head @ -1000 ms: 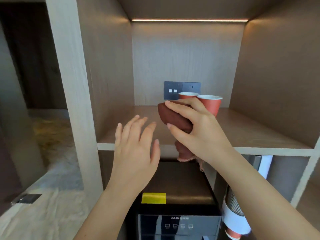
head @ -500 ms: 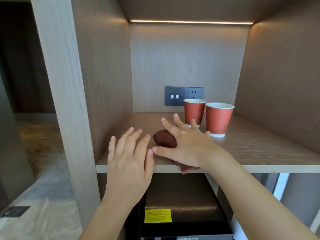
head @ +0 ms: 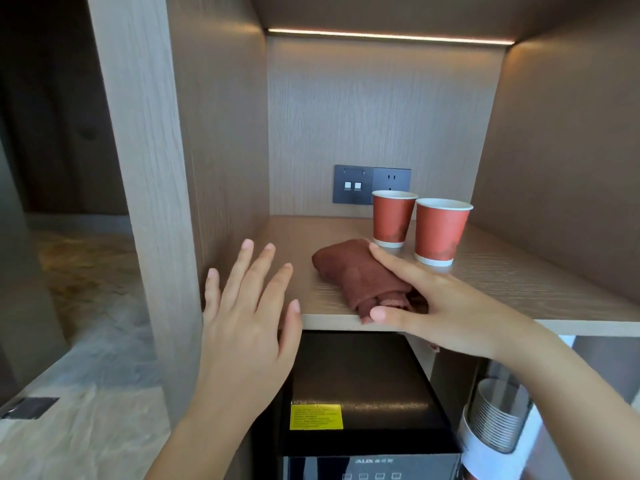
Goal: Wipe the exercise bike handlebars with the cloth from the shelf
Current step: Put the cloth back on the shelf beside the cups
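Observation:
A rolled dark red-brown cloth [head: 353, 271] lies on the wooden shelf [head: 519, 282] near its front edge, one end just over the edge. My right hand [head: 446, 306] rests against the cloth's right side, with the index finger straight along it and the thumb at its near end. My left hand [head: 249, 320] hovers with spread, straight fingers in front of the shelf's left part and touches nothing. No exercise bike is in view.
Two red paper cups [head: 393, 220] [head: 438, 233] stand just behind and to the right of the cloth. A grey socket panel [head: 370, 185] is on the back wall. Below the shelf sit a black appliance [head: 360, 386] and a cup dispenser [head: 495, 420].
My right hand, which gripped the cloth in the air, has lowered it onto the shelf, and its fingers have straightened. The left hand has barely moved.

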